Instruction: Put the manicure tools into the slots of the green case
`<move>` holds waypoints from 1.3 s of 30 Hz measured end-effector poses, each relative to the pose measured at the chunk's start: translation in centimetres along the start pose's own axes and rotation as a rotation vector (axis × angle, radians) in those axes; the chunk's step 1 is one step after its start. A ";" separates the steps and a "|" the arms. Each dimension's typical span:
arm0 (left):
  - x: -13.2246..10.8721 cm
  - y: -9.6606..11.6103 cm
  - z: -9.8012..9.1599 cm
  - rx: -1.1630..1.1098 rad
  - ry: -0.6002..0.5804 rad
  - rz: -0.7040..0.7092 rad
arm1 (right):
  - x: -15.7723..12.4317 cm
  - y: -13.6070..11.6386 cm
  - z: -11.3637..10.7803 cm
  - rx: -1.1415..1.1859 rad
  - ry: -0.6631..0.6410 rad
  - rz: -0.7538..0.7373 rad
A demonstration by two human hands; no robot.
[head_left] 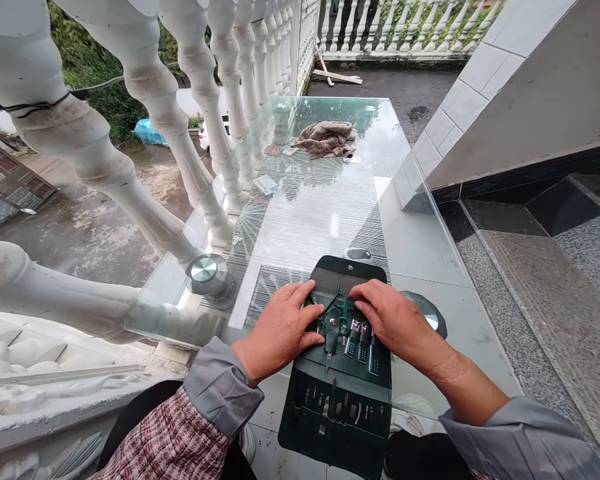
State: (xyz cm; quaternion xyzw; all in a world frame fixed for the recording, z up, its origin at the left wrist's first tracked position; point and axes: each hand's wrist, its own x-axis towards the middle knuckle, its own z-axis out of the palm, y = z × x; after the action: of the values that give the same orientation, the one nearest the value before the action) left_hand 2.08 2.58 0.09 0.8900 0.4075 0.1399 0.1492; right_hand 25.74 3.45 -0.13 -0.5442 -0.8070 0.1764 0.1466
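Observation:
A dark green manicure case (337, 373) lies unfolded at the near end of the glass table, its lower flap towards me. Green-handled scissors (344, 319) sit near its middle beside a snapped strap, blade tips showing below. Several silver-and-green nail clippers (363, 341) stand in loops on the right. Small metal tools (347, 407) fill the lower row of slots. My left hand (280, 327) rests on the case's left side, fingers apart. My right hand (400, 323) curls over the right side, fingertips closed beside the scissor handles; what they pinch is hidden.
The glass table (415, 247) stretches ahead on round metal-topped supports (207, 277). A brown cloth (326, 139), a card (265, 185) and a small grey-white object (359, 255) lie farther off. White balusters (155, 87) border the left; stone steps (545, 273) rise on the right.

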 end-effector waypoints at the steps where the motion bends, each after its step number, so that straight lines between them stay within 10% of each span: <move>1: 0.0 0.0 0.0 0.000 -0.003 -0.001 | 0.0 0.0 0.0 -0.003 0.005 0.004; 13: 0.1 0.0 0.0 0.008 -0.025 -0.008 | 0.2 0.0 -0.3 0.101 -0.041 0.006; 21: 0.1 0.0 -0.2 0.015 -0.020 0.010 | 0.0 1.8 -1.7 0.288 0.290 0.232; 39: 0.1 -0.1 0.2 0.030 -0.008 0.022 | 0.2 2.8 -0.1 0.280 0.181 0.253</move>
State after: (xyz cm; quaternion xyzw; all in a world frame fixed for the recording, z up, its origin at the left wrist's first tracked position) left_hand 2.17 2.72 -0.06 0.8972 0.3991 0.1318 0.1357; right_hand 28.02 4.57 -1.26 -0.6292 -0.6833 0.2543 0.2694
